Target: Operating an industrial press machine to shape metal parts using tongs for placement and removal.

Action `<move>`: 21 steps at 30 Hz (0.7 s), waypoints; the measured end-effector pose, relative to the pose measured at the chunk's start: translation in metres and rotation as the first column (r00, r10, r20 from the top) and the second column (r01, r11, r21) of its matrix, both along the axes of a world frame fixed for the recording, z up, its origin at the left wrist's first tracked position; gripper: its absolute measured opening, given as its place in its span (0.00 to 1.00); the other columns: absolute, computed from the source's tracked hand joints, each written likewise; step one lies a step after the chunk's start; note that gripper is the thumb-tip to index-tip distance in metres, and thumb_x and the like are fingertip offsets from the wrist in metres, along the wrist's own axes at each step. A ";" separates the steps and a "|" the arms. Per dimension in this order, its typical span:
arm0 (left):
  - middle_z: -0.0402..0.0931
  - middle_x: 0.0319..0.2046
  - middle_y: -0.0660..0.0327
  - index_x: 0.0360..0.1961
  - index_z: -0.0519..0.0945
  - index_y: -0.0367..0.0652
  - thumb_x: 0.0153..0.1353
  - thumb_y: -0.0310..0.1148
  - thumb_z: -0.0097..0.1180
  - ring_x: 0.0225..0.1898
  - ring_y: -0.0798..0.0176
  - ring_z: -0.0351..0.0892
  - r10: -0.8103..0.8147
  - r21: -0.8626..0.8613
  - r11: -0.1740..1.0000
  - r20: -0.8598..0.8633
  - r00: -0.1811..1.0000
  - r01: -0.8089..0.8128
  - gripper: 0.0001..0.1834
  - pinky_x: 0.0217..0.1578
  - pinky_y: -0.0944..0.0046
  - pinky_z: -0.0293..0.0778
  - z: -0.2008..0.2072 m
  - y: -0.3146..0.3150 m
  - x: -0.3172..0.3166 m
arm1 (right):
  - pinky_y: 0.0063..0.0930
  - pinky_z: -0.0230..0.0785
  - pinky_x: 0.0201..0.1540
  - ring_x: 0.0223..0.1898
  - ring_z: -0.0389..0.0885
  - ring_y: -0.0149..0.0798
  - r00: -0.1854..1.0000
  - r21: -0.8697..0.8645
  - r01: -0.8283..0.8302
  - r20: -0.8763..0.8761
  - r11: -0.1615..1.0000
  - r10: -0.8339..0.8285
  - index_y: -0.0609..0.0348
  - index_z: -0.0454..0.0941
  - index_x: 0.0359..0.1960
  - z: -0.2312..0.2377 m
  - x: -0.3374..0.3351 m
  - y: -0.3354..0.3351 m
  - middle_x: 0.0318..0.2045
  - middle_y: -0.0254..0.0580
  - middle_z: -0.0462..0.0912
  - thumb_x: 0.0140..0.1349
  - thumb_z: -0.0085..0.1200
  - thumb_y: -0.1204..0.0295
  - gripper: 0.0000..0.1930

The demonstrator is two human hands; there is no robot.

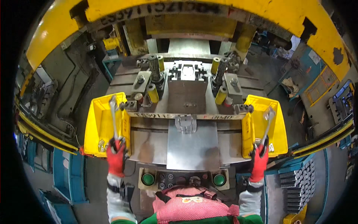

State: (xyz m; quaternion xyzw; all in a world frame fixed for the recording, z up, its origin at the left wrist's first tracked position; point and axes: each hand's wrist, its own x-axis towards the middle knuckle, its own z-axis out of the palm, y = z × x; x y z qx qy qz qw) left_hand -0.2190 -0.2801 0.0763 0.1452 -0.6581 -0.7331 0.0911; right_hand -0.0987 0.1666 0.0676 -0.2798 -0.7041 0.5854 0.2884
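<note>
Head view. Two yellow bins: the left bin (94, 125), ahead of the left hand (117, 158), and the right bin (279, 128), ahead of the right hand (259, 160), contain small metal parts (271, 147), too unclear to count. The hands grasp one tool each, left tool (114, 119) and right tool (267, 127), crossing the bin openings. Between the hands, farther forward: one block (186, 124) on a sheet (192, 149), before the die (186, 95). Nearer: two green buttons (148, 179).
</note>
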 end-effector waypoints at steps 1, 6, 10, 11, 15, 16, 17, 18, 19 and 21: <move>0.67 0.19 0.68 0.32 0.69 0.43 0.50 0.29 0.52 0.16 0.76 0.65 0.075 -0.278 0.959 0.040 0.996 -0.061 0.08 0.12 0.76 0.61 0.003 -0.009 0.021 | 0.18 0.63 0.32 0.29 0.69 0.26 0.992 0.113 0.058 0.106 0.992 -0.070 0.63 0.58 0.52 -0.011 0.018 0.004 0.32 0.40 0.71 0.54 0.44 0.76 0.22; 0.60 0.08 0.66 0.19 0.66 0.42 0.49 0.37 0.54 0.06 0.72 0.59 0.252 -0.509 0.861 0.427 0.868 0.000 0.13 0.04 0.69 0.56 -0.042 -0.050 0.071 | 0.26 0.64 0.35 0.27 0.70 0.32 0.959 0.308 -0.029 0.276 0.951 -0.060 0.67 0.62 0.48 -0.048 0.045 -0.012 0.27 0.43 0.74 0.50 0.48 0.75 0.22; 0.63 0.09 0.64 0.21 0.68 0.42 0.49 0.40 0.52 0.05 0.69 0.59 0.034 -0.111 0.993 0.503 0.864 0.025 0.13 0.04 0.70 0.58 -0.039 -0.065 0.062 | 0.24 0.64 0.35 0.31 0.72 0.30 0.817 0.061 -0.529 0.306 0.846 0.489 0.60 0.60 0.51 -0.017 -0.013 -0.067 0.30 0.43 0.75 0.49 0.51 0.70 0.26; 0.64 0.11 0.63 0.26 0.69 0.40 0.51 0.43 0.49 0.08 0.68 0.62 -0.076 0.027 0.997 0.491 0.868 0.072 0.15 0.07 0.68 0.63 -0.036 -0.068 0.061 | 0.26 0.64 0.35 0.32 0.73 0.32 0.724 -0.028 -0.646 0.293 0.763 0.624 0.59 0.60 0.51 -0.015 -0.029 -0.076 0.32 0.43 0.76 0.49 0.51 0.69 0.26; 0.65 0.14 0.63 0.35 0.67 0.38 0.53 0.43 0.45 0.16 0.67 0.67 -0.051 0.263 0.965 0.114 0.992 0.019 0.18 0.14 0.65 0.67 -0.041 -0.046 0.062 | 0.26 0.64 0.33 0.30 0.72 0.29 0.666 0.017 -0.703 0.364 0.711 0.651 0.60 0.59 0.51 -0.023 -0.076 -0.110 0.31 0.39 0.75 0.51 0.50 0.67 0.25; 0.65 0.14 0.63 0.36 0.67 0.38 0.54 0.43 0.45 0.15 0.67 0.67 -0.050 0.251 0.967 0.056 0.997 0.034 0.18 0.14 0.65 0.67 -0.048 -0.047 0.063 | 0.25 0.64 0.31 0.29 0.72 0.28 0.704 0.107 -0.690 0.328 0.715 0.630 0.60 0.59 0.51 -0.035 -0.085 -0.111 0.29 0.38 0.75 0.51 0.50 0.67 0.25; 0.65 0.14 0.63 0.36 0.67 0.38 0.54 0.44 0.44 0.15 0.67 0.66 -0.045 0.238 0.970 -0.002 0.999 0.044 0.18 0.13 0.66 0.66 -0.065 -0.050 0.068 | 0.23 0.64 0.26 0.24 0.70 0.25 0.706 0.197 -0.700 0.341 0.687 0.621 0.60 0.60 0.50 -0.039 -0.089 -0.111 0.26 0.35 0.74 0.51 0.49 0.66 0.25; 0.65 0.14 0.63 0.36 0.67 0.38 0.54 0.44 0.44 0.14 0.67 0.66 -0.036 0.227 0.973 -0.064 0.997 0.050 0.19 0.13 0.67 0.65 -0.071 -0.050 0.071 | 0.22 0.64 0.25 0.24 0.69 0.25 0.675 -0.017 -0.706 0.288 0.708 0.680 0.59 0.60 0.50 -0.032 -0.090 -0.113 0.26 0.34 0.74 0.51 0.49 0.66 0.24; 0.65 0.13 0.63 0.37 0.68 0.38 0.55 0.43 0.44 0.14 0.67 0.66 -0.034 0.354 0.935 0.043 0.998 0.016 0.18 0.13 0.68 0.64 -0.073 -0.054 0.077 | 0.21 0.64 0.24 0.23 0.69 0.24 0.649 -0.232 -0.690 0.222 0.686 0.728 0.59 0.61 0.50 -0.021 -0.088 -0.115 0.26 0.34 0.74 0.52 0.49 0.65 0.24; 0.65 0.13 0.63 0.37 0.69 0.38 0.55 0.41 0.44 0.14 0.67 0.66 -0.056 0.295 0.955 0.046 0.997 0.040 0.16 0.13 0.68 0.64 -0.070 -0.054 0.083 | 0.19 0.65 0.22 0.22 0.68 0.22 0.677 -0.426 -0.646 0.062 0.633 0.733 0.57 0.62 0.50 0.008 -0.089 -0.120 0.26 0.32 0.73 0.53 0.48 0.66 0.22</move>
